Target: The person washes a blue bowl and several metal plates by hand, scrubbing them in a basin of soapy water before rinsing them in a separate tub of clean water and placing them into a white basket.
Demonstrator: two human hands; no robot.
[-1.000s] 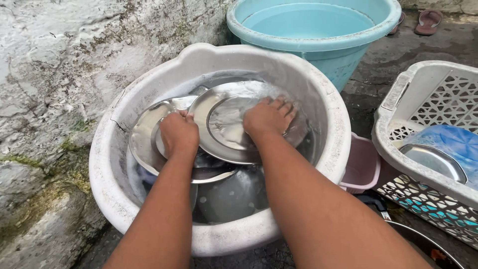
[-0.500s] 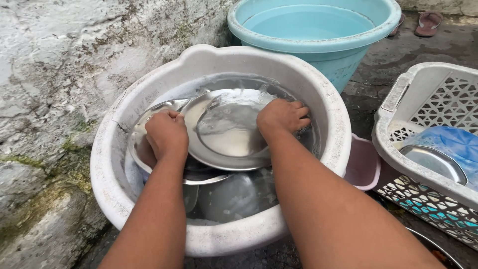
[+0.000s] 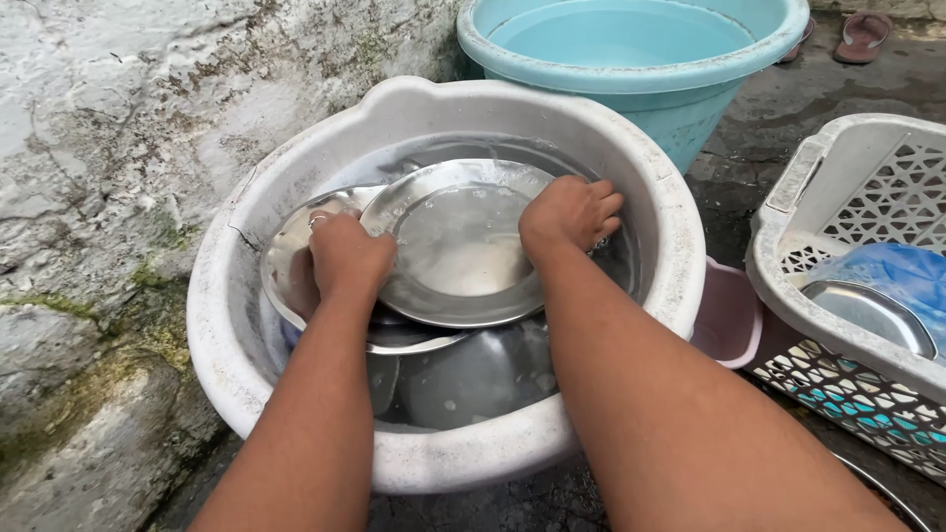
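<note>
Steel plate (image 3: 458,251) sits tilted in the white tub (image 3: 296,158), half in the water, resting on a second plate (image 3: 291,261). Your left hand (image 3: 347,254) is curled over its left rim, your right hand (image 3: 570,212) closed on the right rim. Wet metal is slick, so a loose grip could let it slide and clatter onto the dishes below. Water may also slop over the tub's edge.

Outdoor home washing spot: basins (image 3: 650,158), mossy wall (image 3: 118,148).
</note>
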